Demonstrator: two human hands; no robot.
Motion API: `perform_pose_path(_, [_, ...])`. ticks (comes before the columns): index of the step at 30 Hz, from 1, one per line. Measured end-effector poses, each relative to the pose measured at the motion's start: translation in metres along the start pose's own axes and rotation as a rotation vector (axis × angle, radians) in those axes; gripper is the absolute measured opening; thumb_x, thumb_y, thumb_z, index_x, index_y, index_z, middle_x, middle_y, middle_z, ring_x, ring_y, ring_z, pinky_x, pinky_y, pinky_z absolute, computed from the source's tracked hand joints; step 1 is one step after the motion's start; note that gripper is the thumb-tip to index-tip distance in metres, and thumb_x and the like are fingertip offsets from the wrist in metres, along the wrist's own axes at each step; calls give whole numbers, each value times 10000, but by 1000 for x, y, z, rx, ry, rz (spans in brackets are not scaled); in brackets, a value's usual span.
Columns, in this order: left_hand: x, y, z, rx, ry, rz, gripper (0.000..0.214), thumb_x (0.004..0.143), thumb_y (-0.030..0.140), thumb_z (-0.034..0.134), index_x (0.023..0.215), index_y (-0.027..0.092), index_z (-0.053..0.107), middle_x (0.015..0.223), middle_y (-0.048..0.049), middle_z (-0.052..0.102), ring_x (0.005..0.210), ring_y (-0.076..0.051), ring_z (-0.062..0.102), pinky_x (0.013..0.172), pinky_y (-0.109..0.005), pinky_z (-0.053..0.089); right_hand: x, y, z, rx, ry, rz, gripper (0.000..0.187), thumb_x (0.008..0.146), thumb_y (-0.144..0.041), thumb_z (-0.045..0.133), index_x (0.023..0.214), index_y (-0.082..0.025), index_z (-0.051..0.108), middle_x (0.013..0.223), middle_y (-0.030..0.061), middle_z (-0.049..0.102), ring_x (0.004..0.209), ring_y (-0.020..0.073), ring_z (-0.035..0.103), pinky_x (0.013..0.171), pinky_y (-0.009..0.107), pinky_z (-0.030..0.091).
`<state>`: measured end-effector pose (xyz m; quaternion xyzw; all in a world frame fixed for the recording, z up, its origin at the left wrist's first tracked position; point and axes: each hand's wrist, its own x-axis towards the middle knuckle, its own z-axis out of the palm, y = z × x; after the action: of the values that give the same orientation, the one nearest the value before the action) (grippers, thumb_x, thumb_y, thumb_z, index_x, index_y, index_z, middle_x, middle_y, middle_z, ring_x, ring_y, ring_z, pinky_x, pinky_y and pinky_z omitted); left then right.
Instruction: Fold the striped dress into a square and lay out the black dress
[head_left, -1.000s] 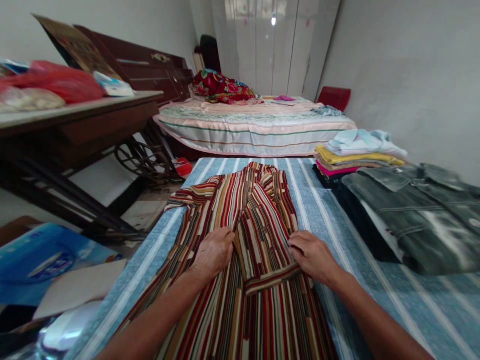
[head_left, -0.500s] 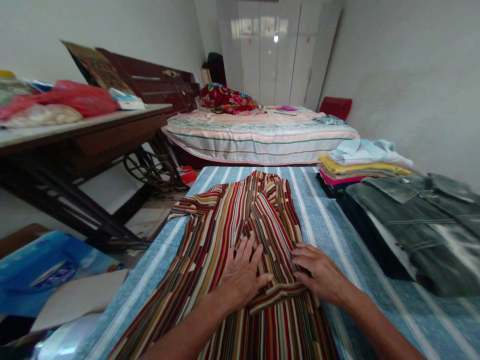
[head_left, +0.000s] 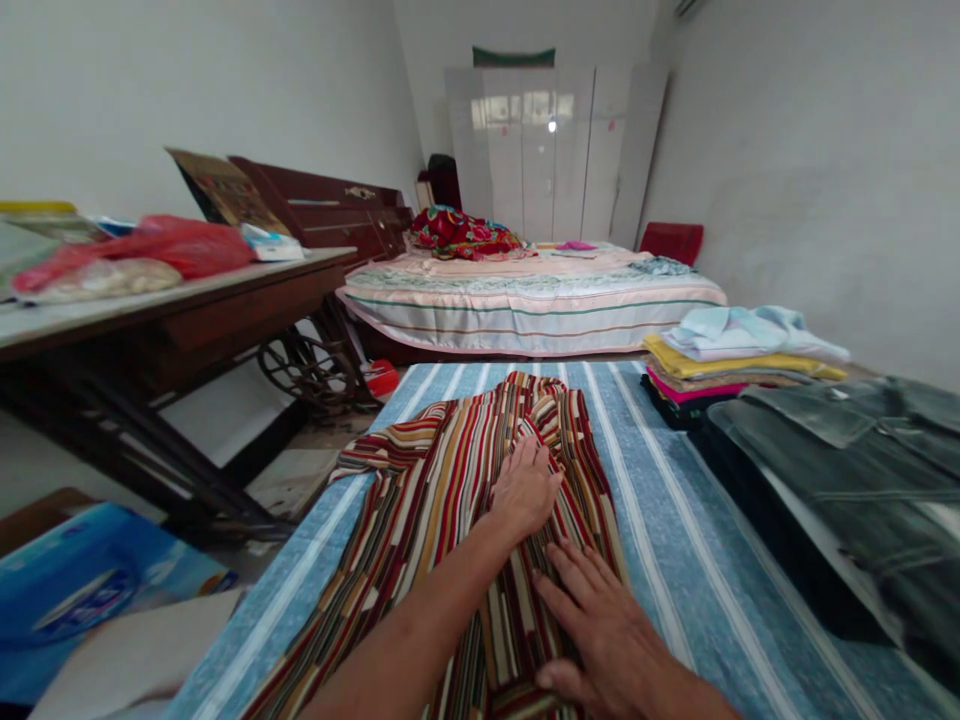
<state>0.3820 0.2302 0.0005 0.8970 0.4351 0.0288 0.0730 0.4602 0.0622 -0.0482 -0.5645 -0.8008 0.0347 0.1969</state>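
A striped shirt (head_left: 427, 500) in red, brown and cream lies spread on a blue striped bedsheet (head_left: 660, 520). My left hand (head_left: 525, 490) rests flat on the shirt's upper middle, fingers stretched toward the collar. My right hand (head_left: 600, 620) lies flat lower down on the folded right side of the shirt, fingers spread and pointing left. Neither hand holds anything. One sleeve sticks out at the shirt's left edge.
A stack of folded clothes (head_left: 727, 350) and a dark denim jacket (head_left: 847, 460) lie on the right. A wooden sewing table (head_left: 172, 310) with bags stands on the left. Beyond is a bed (head_left: 525, 290) and a white wardrobe (head_left: 555, 150). A blue package (head_left: 75, 580) lies lower left.
My left hand has slid forward up the shirt toward the collar, flattening the fabric. My right hand has moved back and now lies flat on the folded part. The camera has tilted up.
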Motion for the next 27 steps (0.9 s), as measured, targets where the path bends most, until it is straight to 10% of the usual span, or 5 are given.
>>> perform_pose_path(8, [54,-10,24,5,-118,-67,784,839,670,215,1448,176,202,1538,-97,66,1406,-277,27,1122,-505,99,1,18,48,-238,266,-108,794,756,-748,416,1358,-230,416,1366,167,452,1275,366,371,962,497,386])
perform_pose_path(21, [81,-5,25,47,79,-7,724,851,659,207,1383,185,335,1522,-132,163,1398,-290,107,1114,-500,122,9,16,52,-332,390,-111,400,926,-425,367,1275,-273,488,1256,122,570,1183,336,491,857,477,479])
perform_pose_path(27, [101,-11,30,4,-11,-49,763,822,709,162,1392,223,308,1523,-116,167,1393,-306,125,1105,-522,127,9,16,63,-300,418,-93,386,920,-388,409,1269,-243,488,1255,142,566,1163,359,507,883,522,451])
